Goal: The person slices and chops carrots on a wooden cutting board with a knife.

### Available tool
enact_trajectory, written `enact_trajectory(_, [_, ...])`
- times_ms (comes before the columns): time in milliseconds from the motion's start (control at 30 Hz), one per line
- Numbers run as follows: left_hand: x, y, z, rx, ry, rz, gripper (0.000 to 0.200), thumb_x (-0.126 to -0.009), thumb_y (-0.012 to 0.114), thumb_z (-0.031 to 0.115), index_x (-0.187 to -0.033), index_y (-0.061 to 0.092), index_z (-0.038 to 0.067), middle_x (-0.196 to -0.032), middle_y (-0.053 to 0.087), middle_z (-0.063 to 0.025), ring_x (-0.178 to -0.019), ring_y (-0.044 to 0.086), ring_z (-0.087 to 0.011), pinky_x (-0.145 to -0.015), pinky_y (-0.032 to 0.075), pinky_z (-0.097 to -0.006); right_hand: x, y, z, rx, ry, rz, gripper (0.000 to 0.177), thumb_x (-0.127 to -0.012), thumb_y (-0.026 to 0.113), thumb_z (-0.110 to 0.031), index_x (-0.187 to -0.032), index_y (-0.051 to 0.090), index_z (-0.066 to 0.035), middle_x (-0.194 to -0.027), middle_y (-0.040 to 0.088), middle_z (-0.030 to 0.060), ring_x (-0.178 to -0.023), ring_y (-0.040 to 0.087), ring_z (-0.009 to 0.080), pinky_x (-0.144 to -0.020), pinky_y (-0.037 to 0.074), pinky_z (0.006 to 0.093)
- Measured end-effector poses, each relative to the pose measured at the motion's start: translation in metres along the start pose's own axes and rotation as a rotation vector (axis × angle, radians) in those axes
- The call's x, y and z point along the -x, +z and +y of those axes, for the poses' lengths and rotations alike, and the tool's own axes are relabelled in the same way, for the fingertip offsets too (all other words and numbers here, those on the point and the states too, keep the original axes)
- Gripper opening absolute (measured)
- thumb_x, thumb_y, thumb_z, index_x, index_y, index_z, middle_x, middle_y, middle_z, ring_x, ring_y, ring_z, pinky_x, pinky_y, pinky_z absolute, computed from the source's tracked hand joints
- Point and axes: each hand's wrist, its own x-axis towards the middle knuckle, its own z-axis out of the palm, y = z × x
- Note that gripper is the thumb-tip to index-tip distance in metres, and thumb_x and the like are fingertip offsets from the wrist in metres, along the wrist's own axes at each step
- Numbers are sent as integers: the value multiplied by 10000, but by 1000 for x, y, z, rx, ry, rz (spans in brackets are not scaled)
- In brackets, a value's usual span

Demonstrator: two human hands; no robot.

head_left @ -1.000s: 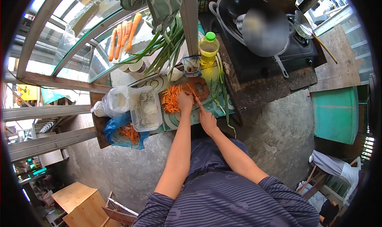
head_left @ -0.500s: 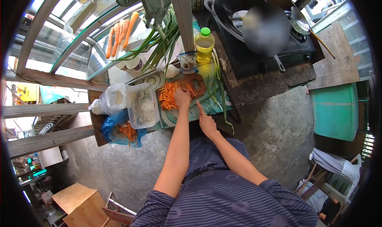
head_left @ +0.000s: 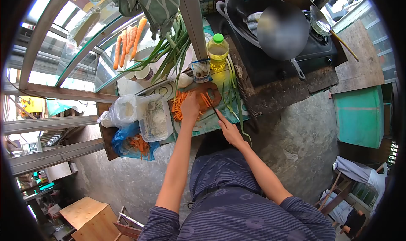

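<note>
A wooden cutting board (head_left: 216, 98) lies on the counter with a pile of cut carrot strips (head_left: 178, 100) at its left side. My left hand (head_left: 190, 108) is over the pile, its fingers bent down and closed on carrot strips; the fingertips are partly hidden. My right hand (head_left: 229, 130) is wrapped round the handle of a knife (head_left: 217, 111), whose blade points up the board beside a few carrot strips (head_left: 205, 99). Left of the board stands a plastic tub (head_left: 156, 121) of white flour-like powder.
A blue plastic bag (head_left: 122, 144) with carrot scraps hangs at the counter edge. Whole carrots (head_left: 137, 38), green onions (head_left: 171, 50), a seasoning packet (head_left: 201, 70) and an oil bottle (head_left: 218, 55) stand behind. A wok (head_left: 241, 12) sits on the stove (head_left: 292, 67) at right.
My left hand has shifted slightly left and down over the carrot pile. My right hand has moved right and down, and the knife blade shows more clearly. The view has turned slightly.
</note>
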Motion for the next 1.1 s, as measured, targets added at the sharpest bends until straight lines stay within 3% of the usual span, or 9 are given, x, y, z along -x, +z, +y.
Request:
enact_trajectory(67, [-9, -7, -1, 5, 292, -34, 376, -797, 589, 30, -1157, 629, 127, -1196, 608, -34, -979, 637, -250, -726, 529, -363, 10, -18, -25, -54, 202, -65, 491, -1006, 344, -338, -1481, 238, -393, -1177, 606, 242, -975, 593, 454, -889, 435, 483])
enact_trajectory(167, [-24, -8, -4, -249, 588, -219, 383, -791, 586, 31, -1145, 642, 165, -1291, 536, 11, -1055, 586, -228, -747, 541, -347, 11, -30, -24, -88, 291, -33, 486, -1004, 357, -335, -1476, 259, -396, -1252, 574, 223, -945, 616, 424, -877, 455, 443])
enact_trajectory(300, [-36, 0, -18, -298, 680, -207, 296, -781, 635, 111, -1071, 671, 155, -1141, 591, 25, -1047, 553, -207, -711, 549, -321, 11, -38, -6, -17, 248, 57, 484, -1000, 370, -342, -1469, 271, -404, -1317, 550, 143, -860, 635, 398, -828, 475, 432])
enact_trajectory(367, [-36, 2, -24, -357, 695, -208, 253, -777, 652, 143, -1027, 687, 145, -1067, 602, 24, -1012, 556, -201, -690, 548, -318, 9, -41, -9, -9, 297, 32, 484, -999, 364, -351, -1470, 266, -407, -1230, 590, 161, -839, 631, 411, -806, 476, 453])
enact_trajectory(533, [-15, 10, -22, -361, 505, -48, 174, -808, 670, 222, -947, 713, 127, -920, 595, -3, -944, 582, -203, -667, 543, -324, -12, -12, 13, 51, 29, 97, 485, -1002, 350, -357, -1472, 246, -417, -847, 640, 242, -749, 616, 429, -736, 476, 498])
enact_trajectory(600, [-4, 13, -21, -339, 402, 19, 179, -822, 669, 245, -941, 717, 120, -903, 594, -16, -923, 591, -203, -656, 540, -329, -18, 0, 5, 121, 18, 55, 490, -1006, 348, -352, -1475, 222, -423, -794, 637, 243, -724, 609, 444, -695, 472, 535])
enact_trajectory(733, [5, 21, -14, -301, 261, 79, 199, -840, 656, 265, -951, 720, 112, -901, 597, -31, -910, 601, -199, -635, 533, -339, -31, 21, -5, 276, -51, 70, 514, -1008, 357, -324, -1482, 184, -423, -729, 636, 238, -655, 595, 464, -594, 468, 544])
enact_trajectory(1033, [11, 23, -11, -288, 194, 100, 196, -836, 657, 267, -933, 718, 109, -905, 598, -29, -906, 599, -209, -625, 530, -338, -42, 38, 1, 488, 26, 66, 570, -1001, 354, -251, -1491, 118, -421, -817, 639, 280, -714, 603, 477, -645, 467, 602])
enact_trajectory(1100, [13, 23, -11, -301, 160, 99, 212, -825, 668, 280, -925, 711, 98, -916, 599, -31, -909, 600, -218, -625, 531, -343, -46, 36, 5, 452, 5, 47, 557, -1003, 354, -265, -1491, 136, -421, -814, 638, 277, -710, 605, 471, -622, 476, 570])
